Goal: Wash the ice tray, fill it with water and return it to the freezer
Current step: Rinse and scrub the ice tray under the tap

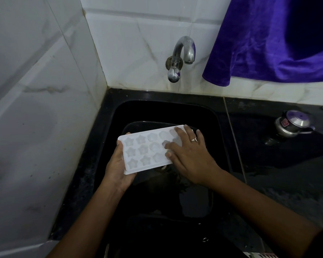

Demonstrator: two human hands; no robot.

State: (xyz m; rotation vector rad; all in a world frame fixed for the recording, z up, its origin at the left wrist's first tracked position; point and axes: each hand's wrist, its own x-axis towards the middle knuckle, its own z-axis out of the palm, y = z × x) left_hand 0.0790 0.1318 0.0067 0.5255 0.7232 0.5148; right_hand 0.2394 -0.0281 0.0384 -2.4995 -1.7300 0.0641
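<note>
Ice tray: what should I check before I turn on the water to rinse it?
1. Ice tray held firmly: the left hand grips its left end. Ok.
2. Tray over the sink, so spills land inside. Ok.
3. Tray lined up right under the tap spout. Cannot tell.
4. Water flowing: none shows at the spout. Not ok.
5. Right hand free for the tap: its fingers lie flat on the tray. Not ok.
6. Star cups facing up. Ok.
</note>
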